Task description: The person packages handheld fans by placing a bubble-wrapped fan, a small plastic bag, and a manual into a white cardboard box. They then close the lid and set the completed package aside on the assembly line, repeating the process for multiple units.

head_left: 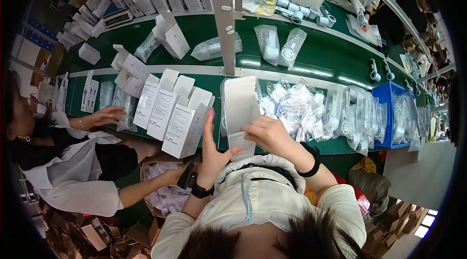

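In front of my body a white carton (240, 101) stands on the table's near edge, its large blank side toward me. My right hand (268, 135) grips the lower right part of this carton with bent fingers. My left hand (214, 148) is at the carton's lower left, fingers stretched upward and apart. Its thumb reaches to the carton's lower edge; whether it touches cannot be made out. Just left of that hand stand several white printed cartons (181, 130) with raised flaps. Right of the carton lies a heap of small plastic-bagged parts (294, 106).
Bubble-wrapped devices (348, 118) lie beside a blue bin (384, 113) on the right. A metal post (226, 25) rises before the green conveyor (321, 59). At left, a co-worker's hand (108, 115) touches wrapped items. An open box of bags (163, 186) sits below the table.
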Available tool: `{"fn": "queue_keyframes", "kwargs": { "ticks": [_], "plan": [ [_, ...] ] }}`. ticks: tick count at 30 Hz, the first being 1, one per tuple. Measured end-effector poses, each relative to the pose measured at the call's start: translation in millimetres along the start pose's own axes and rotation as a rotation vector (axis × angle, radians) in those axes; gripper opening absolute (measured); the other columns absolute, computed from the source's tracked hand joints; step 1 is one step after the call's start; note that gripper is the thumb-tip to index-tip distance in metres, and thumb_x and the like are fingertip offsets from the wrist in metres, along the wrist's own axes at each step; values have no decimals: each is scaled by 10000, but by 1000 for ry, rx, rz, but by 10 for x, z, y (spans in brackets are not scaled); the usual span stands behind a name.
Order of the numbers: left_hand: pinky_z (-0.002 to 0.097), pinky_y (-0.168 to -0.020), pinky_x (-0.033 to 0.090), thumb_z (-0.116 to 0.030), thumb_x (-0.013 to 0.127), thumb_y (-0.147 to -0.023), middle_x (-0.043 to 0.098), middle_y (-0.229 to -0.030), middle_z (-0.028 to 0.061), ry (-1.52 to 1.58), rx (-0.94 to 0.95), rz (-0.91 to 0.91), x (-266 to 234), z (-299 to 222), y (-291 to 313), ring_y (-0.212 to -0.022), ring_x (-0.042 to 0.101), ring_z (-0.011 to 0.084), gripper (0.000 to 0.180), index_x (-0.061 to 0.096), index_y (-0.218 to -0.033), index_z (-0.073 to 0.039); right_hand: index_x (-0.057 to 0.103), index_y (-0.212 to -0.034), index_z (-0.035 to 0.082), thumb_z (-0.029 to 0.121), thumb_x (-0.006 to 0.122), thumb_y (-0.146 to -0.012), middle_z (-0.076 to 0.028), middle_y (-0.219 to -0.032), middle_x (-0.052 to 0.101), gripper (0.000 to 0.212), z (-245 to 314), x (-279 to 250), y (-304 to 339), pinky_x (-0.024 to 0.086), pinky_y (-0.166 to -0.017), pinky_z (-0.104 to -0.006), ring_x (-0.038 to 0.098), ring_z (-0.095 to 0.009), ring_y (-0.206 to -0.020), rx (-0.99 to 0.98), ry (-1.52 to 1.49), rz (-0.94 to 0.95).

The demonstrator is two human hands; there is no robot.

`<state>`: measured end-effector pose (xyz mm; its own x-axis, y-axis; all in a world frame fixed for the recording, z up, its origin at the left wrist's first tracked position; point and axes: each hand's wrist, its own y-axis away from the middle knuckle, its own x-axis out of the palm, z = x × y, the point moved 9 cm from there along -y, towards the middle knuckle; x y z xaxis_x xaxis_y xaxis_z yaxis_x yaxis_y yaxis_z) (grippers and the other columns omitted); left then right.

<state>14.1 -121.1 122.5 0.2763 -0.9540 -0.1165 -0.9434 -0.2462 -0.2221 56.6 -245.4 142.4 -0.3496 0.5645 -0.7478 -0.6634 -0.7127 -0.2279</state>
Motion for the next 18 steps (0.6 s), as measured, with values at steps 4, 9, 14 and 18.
{"fn": "queue_keyframes", "kwargs": {
  "ticks": [4, 9, 14, 18],
  "plan": [
    [380, -939, 347, -118, 767, -585, 344, -1262, 161, 40, -113, 168, 272, 198, -91, -1134, 405, 282, 754, 365, -1217, -37, 588, -969, 44, 79, 610, -745, -61, -824, 597, 228, -179, -155, 78, 446, -556, -255, 563, -172, -657, -68, -351, 3],
    [358, -899, 379, -82, 762, -576, 398, -1206, 133, -268, -123, 107, 34, 406, -181, -1038, 468, 262, 755, 349, -1207, -51, 520, -1099, 19, 110, 532, -811, -68, -903, 580, 302, -2360, -827, -201, 427, -475, -194, 544, -94, -619, 504, -367, -668],
    [345, -895, 373, -91, 768, -565, 400, -1180, 149, -435, -52, 71, 29, 376, -439, -1048, 456, 255, 738, 365, -1182, -52, 300, -1276, 52, 278, 635, -731, -217, -1098, 481, 679, -4714, -606, -369, 435, -825, -397, 517, -357, -929, 1217, 108, -528],
    [337, -895, 362, -95, 767, -559, 405, -1157, 155, -493, -44, 74, 54, 485, -519, -1065, 438, 253, 730, 367, -1169, -54, 182, -1324, 70, 273, 654, -704, -219, -1118, 466, 806, -4675, -219, -549, 432, -832, -427, 488, -373, -985, 1381, 156, -481]
  ]
}}
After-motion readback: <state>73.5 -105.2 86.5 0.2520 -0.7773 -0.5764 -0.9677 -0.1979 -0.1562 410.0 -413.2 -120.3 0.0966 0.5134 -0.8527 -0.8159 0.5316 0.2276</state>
